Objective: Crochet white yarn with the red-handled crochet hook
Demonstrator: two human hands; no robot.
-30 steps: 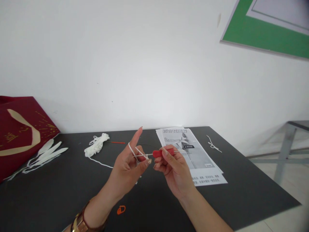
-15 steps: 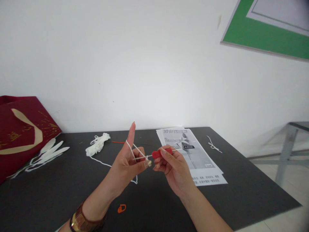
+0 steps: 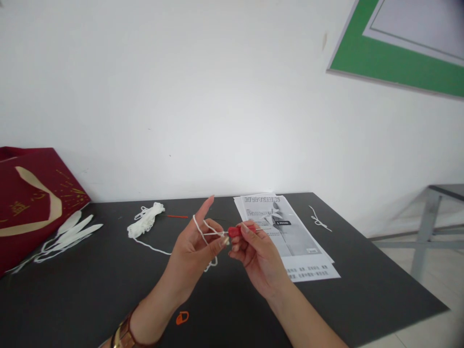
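Note:
My left hand [image 3: 194, 249] is raised over the black table [image 3: 90, 290], index finger pointing up with white yarn [image 3: 203, 228] looped round it; thumb and other fingers pinch the yarn near the hook's tip. My right hand [image 3: 255, 256] is closed on a red-handled crochet hook [image 3: 241, 230], its metal tip pointing left into the yarn loop. The yarn trails back across the table to a small white skein [image 3: 146, 218].
Printed instruction sheets [image 3: 290, 237] lie right of my hands. A short white yarn scrap [image 3: 319, 220] lies further right. White petal-shaped pieces [image 3: 70, 229] and a dark red bag [image 3: 31, 200] sit at the left. An orange stitch marker [image 3: 182, 317] lies near the front.
My left index finger has tilted and lowered a little from its upright pose; the hook and both hands have stayed close together, shifting only slightly.

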